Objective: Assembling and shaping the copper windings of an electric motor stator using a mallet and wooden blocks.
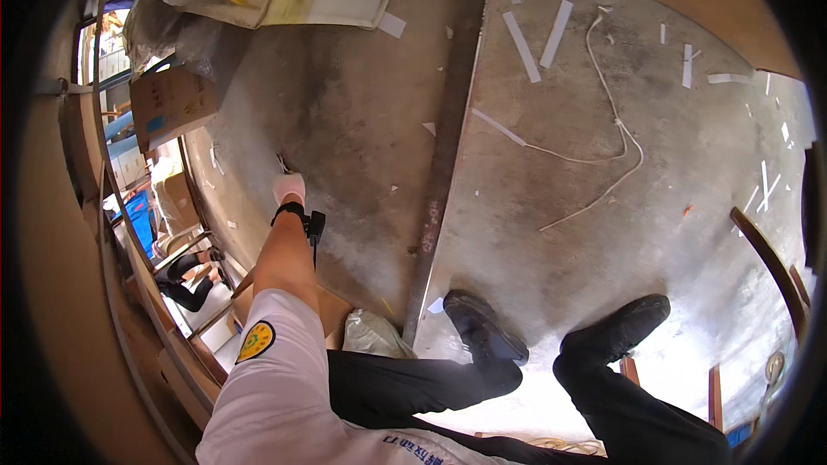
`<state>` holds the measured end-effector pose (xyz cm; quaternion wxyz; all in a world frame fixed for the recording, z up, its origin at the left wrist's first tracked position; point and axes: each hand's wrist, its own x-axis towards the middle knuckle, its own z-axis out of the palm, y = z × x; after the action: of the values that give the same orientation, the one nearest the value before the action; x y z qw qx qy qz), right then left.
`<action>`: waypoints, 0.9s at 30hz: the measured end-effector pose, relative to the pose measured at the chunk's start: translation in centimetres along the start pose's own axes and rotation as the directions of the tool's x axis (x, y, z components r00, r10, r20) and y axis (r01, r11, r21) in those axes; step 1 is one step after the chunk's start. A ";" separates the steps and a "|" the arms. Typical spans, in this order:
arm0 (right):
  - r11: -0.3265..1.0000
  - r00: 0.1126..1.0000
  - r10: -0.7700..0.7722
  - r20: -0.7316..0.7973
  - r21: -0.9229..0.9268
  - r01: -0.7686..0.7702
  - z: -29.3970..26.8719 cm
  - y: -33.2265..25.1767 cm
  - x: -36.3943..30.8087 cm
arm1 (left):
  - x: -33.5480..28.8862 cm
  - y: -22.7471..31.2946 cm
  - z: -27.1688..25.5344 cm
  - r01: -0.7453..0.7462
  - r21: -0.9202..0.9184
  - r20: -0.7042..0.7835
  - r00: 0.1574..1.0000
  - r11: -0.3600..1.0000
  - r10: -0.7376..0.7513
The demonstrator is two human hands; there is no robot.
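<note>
— So, what does the left hand (pixel 289 185) have?
— Something thin and dark sticks out past the gloved fingers (pixel 293 179); whether they pinch it, I cannot tell. It's low, near the rough concrete floor (pixel 362 120).
— Progress?
— Little: white paper strips (pixel 521 46) and a pale cord (pixel 616 125) lie well beyond the fingers.

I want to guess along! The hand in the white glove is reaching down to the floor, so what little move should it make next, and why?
Probably close the fingers on the small thin scrap at its fingertips. The left hand is stretched low to the concrete floor with that scrap just beyond the glove, and many white strips lie scattered farther off. Whether it already touches the scrap, I cannot tell.
</note>
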<state>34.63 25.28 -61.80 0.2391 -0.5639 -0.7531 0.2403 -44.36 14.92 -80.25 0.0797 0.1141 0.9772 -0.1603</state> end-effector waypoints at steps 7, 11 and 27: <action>0.999 0.998 0.037 -0.043 -0.018 -0.038 -3.0 -0.1 1.8 | -9.1 4.9 -1.9 0.113 -0.294 0.089 0.992 0.949 -0.090; 0.999 0.996 0.026 -0.087 -0.034 -0.029 -5.4 0.5 4.3 | -13.9 11.4 -4.1 0.096 -0.417 -0.002 0.994 0.904 -0.107; 0.840 0.953 0.214 -0.216 -0.457 -0.292 -38.1 -2.2 7.4 | -30.8 28.7 -12.9 -0.295 -0.615 0.009 0.925 0.731 0.381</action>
<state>55.18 35.41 -30.44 0.1146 -0.7174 -0.6866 0.0289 -9.19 39.63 -70.72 0.2050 0.2476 0.9317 0.1694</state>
